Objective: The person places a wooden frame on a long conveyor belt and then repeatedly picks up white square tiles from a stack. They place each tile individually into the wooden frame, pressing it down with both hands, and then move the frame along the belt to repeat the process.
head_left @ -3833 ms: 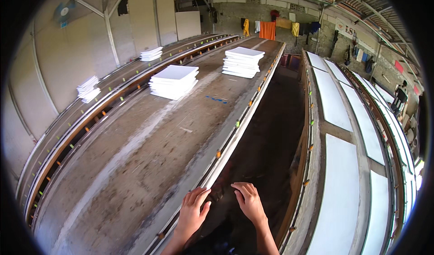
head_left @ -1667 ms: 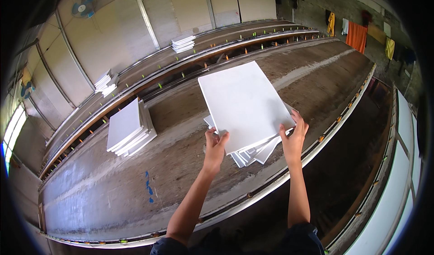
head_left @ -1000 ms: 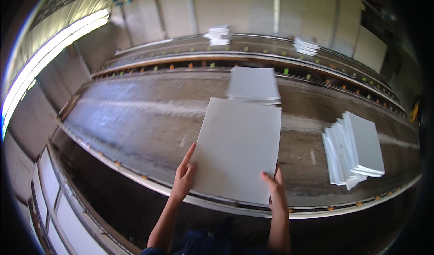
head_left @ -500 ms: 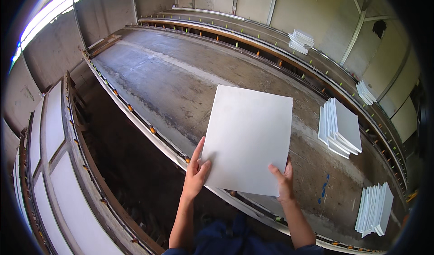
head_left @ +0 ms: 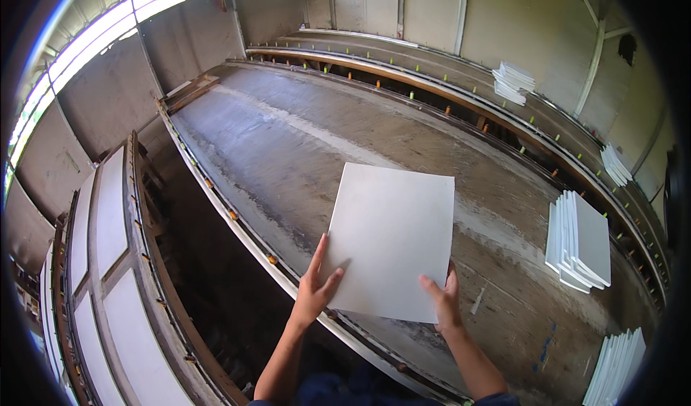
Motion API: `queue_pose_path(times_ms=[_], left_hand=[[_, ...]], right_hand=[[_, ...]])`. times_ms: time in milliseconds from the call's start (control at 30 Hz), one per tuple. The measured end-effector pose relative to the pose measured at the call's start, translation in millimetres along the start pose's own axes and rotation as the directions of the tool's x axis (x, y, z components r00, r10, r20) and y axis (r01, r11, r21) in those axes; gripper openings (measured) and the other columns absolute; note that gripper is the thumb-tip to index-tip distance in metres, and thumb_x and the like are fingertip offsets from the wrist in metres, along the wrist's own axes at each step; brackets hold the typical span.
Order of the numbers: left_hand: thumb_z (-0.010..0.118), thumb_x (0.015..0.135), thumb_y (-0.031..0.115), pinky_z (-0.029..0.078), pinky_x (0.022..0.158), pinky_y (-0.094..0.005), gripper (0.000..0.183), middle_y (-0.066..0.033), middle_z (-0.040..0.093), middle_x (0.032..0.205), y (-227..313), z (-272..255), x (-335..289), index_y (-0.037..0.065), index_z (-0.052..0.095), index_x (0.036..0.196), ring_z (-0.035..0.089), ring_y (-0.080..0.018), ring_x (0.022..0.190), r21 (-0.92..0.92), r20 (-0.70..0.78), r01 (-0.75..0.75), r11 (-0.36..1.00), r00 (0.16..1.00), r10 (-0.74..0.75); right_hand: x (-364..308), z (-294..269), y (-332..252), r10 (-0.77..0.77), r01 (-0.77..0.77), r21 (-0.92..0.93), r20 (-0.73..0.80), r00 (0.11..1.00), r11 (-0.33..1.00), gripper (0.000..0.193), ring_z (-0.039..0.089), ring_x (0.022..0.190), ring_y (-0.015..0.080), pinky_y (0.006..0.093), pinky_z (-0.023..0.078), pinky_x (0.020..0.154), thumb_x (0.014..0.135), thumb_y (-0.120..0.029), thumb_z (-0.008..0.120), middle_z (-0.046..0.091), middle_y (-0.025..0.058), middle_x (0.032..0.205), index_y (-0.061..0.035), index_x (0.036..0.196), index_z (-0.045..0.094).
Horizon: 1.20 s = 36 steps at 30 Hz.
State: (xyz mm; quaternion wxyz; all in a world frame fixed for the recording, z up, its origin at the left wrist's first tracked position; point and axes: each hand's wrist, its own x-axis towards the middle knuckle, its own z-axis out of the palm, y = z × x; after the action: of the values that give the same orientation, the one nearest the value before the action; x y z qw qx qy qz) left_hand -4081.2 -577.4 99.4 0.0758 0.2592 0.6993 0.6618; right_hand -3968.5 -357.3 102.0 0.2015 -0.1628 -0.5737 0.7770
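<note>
A flat white rectangular board [head_left: 392, 244] is held up in front of me, tilted, above the near edge of a long worn table. At its lower left edge my left hand [head_left: 314, 287] grips it, thumb on the face and fingers along the side. My right hand [head_left: 443, 296] clasps the lower right edge the same way, its thumb lying on the white face. Fingers behind the board are hidden. The board's face looks plain and smooth.
The long brown table [head_left: 288, 154] has pegs along its rails. White board stacks stand on its right side [head_left: 579, 240] and near right [head_left: 615, 370]. More boards [head_left: 513, 82] lie on a far bench. At left, another table holds large white panels [head_left: 147, 334]; a dark gap separates the tables.
The view has shifted, so the tables, walls and stacks appear lower and mostly farther right. Both hands still hold the board, which appears slightly lower and smaller.
</note>
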Motion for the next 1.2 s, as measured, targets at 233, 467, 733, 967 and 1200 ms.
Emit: queue_pose_path(times_ms=[233, 467, 733, 967, 1200], left_hand=[[0.045, 0.097, 0.009, 0.021, 0.11, -0.0313, 0.059, -0.0131, 0.02, 0.152, -33.5, -109.6, 54.3, 0.006, 0.016, 0.148, 0.02, -0.0186, 0.139, -0.052, -0.006, 0.018, 0.999, 1.0, -0.018], [0.065, 0.085, 0.008, 0.028, 0.107, -0.0314, 0.081, -0.0175, 0.029, 0.148, -60.1, -238.2, 116.7, 0.009, 0.015, 0.148, 0.032, -0.0209, 0.133, -0.057, 0.001, 0.006, 0.998, 1.0, -0.006], [0.067, 0.083, 0.006, 0.034, 0.103, -0.0323, 0.08, -0.0174, 0.04, 0.142, -85.2, -312.7, 187.6, 0.012, 0.02, 0.148, 0.042, -0.0219, 0.128, 0.017, -0.048, -0.069, 0.998, 0.996, 0.069], [0.064, 0.083, -0.002, 0.023, 0.109, -0.0311, 0.077, -0.0131, 0.027, 0.15, -85.4, -326.9, 239.0, 0.005, 0.021, 0.146, 0.027, -0.0193, 0.137, -0.01, 0.035, -0.003, 1.0, 0.999, 0.003], [0.064, 0.084, 0.0, 0.024, 0.109, -0.0318, 0.076, -0.0119, 0.028, 0.149, -92.9, -352.9, 283.6, 0.005, 0.021, 0.147, 0.028, -0.0185, 0.135, -0.02, 0.074, 0.005, 1.0, 0.997, -0.003]], right_hand=[[57.0, 105.5, 31.4, -0.034, 0.034, -0.017, 0.004, 0.999, 0.999, 0.053, 0.05, 0.105, 0.0162, 0.0295, 0.043, 0.091, 0.081, -0.007, 0.064, 0.052, 0.0103, 0.114, -0.0005, 0.127, 0.037], [116.5, 239.3, 72.1, -0.025, 0.024, -0.05, -0.03, 0.999, 0.998, 0.051, 0.052, 0.104, 0.0175, 0.0308, 0.043, 0.09, 0.08, -0.009, 0.065, 0.052, 0.0107, 0.114, -0.0003, 0.123, 0.04], [187.8, 316.4, 83.7, 0.003, -0.004, -0.077, -0.012, 1.0, 0.997, 0.052, 0.053, 0.103, 0.0185, 0.0309, 0.044, 0.09, 0.08, -0.011, 0.067, 0.053, 0.0129, 0.114, 0.001, 0.122, 0.04], [235.7, 331.3, 85.6, 0.034, -0.036, -0.099, -0.021, 0.999, 0.994, 0.056, 0.054, 0.104, 0.019, 0.0311, 0.044, 0.09, 0.079, -0.014, 0.068, 0.053, 0.0143, 0.115, 0.0024, 0.124, 0.039], [271.9, 360.2, 92.6, -0.006, -0.001, -0.106, -0.068, 0.998, 0.994, 0.057, 0.053, 0.108, 0.0212, 0.0333, 0.043, 0.095, 0.079, -0.016, 0.068, 0.051, 0.0162, 0.117, 0.0015, 0.125, 0.038]])
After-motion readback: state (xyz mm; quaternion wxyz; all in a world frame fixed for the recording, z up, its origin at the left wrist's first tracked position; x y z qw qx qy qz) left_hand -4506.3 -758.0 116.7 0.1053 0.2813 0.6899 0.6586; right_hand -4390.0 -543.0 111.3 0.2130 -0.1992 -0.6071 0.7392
